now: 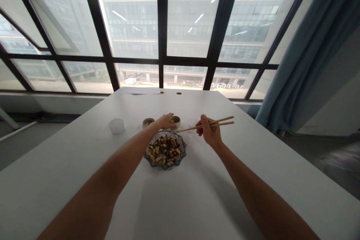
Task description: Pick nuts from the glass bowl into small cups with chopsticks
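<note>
Two bare hands, yours, reach forward over a white table [118,180] toward a row of small containers. Your left hand [165,121] stretches past the far side of a scalloped glass bowl [184,150], its fingers closed around the rim and side of the right-hand metal cup [176,121]. That cup is small, gold-toned and open at the top; whether its base touches the table, you cannot tell from this view. Your right hand [208,129] is closed on a pair of wooden chopsticks [225,121], thumb uppermost. Their thick ends point out to the right, and their thin ends reach left to the bowl's far rim, near the metal cup; whether they touch either one is too small to tell.

The glass bowl sits on the table in front of you, between your forearms, filled with brown and tan nuts [164,149] that look like peanuts in their shells. A second, left-hand metal cup [147,122] stands just beyond the bowl, partly behind your left wrist. Well to its left is a clear plastic cup [116,126]. Another clear container [192,123] shows faintly beside your right fingers. White paper [140,90] lies at the table's far end, before tall black-framed windows [135,15], with a blue curtain [303,52] hanging at the right
</note>
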### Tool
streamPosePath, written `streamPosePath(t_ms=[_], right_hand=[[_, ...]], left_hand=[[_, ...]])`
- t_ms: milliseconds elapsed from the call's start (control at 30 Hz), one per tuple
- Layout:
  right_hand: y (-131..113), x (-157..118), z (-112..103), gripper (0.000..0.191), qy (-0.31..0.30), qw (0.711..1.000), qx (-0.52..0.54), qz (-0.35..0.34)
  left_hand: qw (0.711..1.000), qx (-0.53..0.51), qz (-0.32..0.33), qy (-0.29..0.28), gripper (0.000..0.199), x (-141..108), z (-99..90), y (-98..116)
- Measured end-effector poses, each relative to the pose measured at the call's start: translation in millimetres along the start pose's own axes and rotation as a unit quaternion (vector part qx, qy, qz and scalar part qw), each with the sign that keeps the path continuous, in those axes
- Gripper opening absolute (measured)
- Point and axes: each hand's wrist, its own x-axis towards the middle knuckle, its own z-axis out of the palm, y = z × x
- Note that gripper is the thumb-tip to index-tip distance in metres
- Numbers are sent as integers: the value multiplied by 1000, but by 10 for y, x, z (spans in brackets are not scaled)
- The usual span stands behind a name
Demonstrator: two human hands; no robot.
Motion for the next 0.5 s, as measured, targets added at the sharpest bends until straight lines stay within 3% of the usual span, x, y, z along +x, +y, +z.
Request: streamPosePath(t_ms=[100,200,333,500], right_hand=[[-156,16,-52,66,-81,996,-14,26],[-228,2,-73,67,-143,988,-38,35],[-202,-54,-8,66,-189,980,-52,28],[-82,-158,151,58,-216,975,-50,16]], left_hand=[[999,-36,0,10,69,-160,-78,-24],[993,-34,34,108,50,-465,-186,-126],[971,-6,52,234,33,-985,-243,-347],[957,3,60,284,28,-1433,-124,-557]])
